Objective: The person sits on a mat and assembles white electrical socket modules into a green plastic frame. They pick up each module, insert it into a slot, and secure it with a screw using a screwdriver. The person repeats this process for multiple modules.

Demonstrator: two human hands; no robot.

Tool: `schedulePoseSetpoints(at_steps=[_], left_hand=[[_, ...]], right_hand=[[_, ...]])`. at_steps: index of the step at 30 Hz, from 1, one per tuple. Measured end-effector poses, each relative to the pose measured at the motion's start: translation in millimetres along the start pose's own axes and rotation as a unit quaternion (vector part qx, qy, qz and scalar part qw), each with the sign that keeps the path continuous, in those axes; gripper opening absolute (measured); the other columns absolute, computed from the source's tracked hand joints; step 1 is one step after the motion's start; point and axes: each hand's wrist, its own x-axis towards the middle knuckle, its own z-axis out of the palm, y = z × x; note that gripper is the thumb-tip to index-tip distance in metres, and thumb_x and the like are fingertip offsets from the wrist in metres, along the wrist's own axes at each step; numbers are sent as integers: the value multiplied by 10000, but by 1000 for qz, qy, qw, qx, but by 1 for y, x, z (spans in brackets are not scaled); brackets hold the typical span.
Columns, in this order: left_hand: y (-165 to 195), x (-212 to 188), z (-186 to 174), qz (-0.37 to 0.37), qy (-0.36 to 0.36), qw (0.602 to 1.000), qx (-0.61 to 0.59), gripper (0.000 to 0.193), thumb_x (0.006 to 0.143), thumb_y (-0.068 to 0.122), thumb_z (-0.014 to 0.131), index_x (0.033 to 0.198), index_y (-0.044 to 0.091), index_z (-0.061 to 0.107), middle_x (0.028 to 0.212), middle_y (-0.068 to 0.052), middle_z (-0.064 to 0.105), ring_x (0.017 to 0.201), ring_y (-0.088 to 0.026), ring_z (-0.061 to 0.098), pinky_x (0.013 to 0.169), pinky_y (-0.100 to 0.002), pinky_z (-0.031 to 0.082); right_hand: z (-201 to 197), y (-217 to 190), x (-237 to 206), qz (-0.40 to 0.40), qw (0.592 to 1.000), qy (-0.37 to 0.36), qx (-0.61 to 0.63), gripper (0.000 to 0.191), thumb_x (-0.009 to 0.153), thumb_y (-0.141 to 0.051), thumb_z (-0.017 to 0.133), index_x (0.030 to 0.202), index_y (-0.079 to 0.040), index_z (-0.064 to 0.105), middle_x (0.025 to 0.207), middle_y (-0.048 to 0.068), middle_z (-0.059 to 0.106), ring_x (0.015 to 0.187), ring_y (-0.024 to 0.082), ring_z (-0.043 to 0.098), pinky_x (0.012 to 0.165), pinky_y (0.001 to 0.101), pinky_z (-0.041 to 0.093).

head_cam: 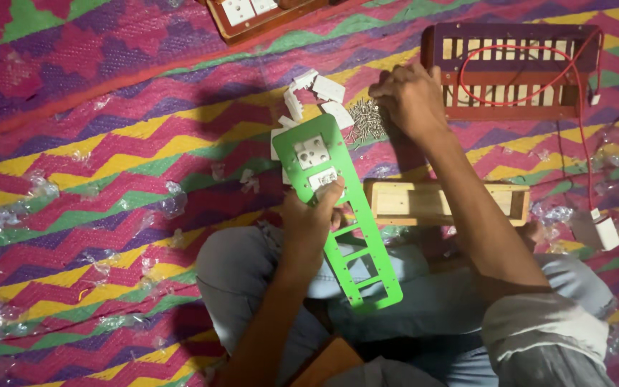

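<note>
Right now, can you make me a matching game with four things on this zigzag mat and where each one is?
Things:
1. green plate
2. pile of screws
3. red wire
4. wooden box

Places:
A. under the right hand
B. looped over the dark slatted frame
C. held in the left hand
D. on the mat, beside the right forearm

Pairs: 1-C, 2-A, 3-B, 4-D

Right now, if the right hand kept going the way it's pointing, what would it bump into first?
Probably the pile of small screws: the right hand reaches toward the upper left and its fingertips are already at the pile's edge. Beyond lie white plastic pieces.
</note>
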Motion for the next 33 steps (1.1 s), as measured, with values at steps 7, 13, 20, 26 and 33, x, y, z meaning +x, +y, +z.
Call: schedulePoseSetpoints(at_steps=[7, 13, 20, 26, 33], left_hand=[[-11, 4, -5, 7, 9, 1000, 5, 177, 897, 104, 725, 1034, 12, 662, 823, -35, 677, 552, -81, 559, 436, -249, 413], [-8, 12, -1, 15, -20, 1000, -16, 182, 928, 147, 697, 1084, 54, 682, 851, 11, 674, 608, -50, 552, 479, -224, 397], [-19, 29, 8, 37, -57, 997, 42, 231, 917, 186, 698, 1069, 15, 727, 824, -32, 708, 587, -78, 556, 478, -249, 398], [-38, 31, 21, -16, -91, 995, 46, 248, 892, 221, 710, 1063, 41, 704, 821, -34, 693, 595, -103, 571, 493, -259, 411], [-64, 17, 29, -69, -127, 986, 80, 305, 886, 263, 715, 1096, 41, 713, 853, -57, 734, 625, -137, 649, 493, -266, 423]], right_hand=[[-1, -2, -7, -71, 994, -20, -77, 151, 889, -166, 749, 991, -249, 821, 906, 17, 706, 901, 229, 634, 802, 438, 430], [-16, -9, 11, -132, 987, 37, -84, 86, 906, -148, 669, 896, -108, 745, 940, 85, 729, 853, 272, 677, 754, 478, 463], [-60, -24, -9, 31, 984, 160, 77, 175, 838, -147, 723, 971, -48, 666, 884, 156, 657, 803, 357, 636, 721, 467, 505], [-92, -54, -91, 99, 943, 182, 260, 141, 816, -89, 728, 888, -46, 615, 842, 86, 662, 747, 208, 660, 638, 328, 520], [-76, -70, -170, 128, 912, 192, 340, 144, 722, -11, 742, 803, -18, 623, 793, 68, 716, 735, 146, 684, 698, 278, 552]])
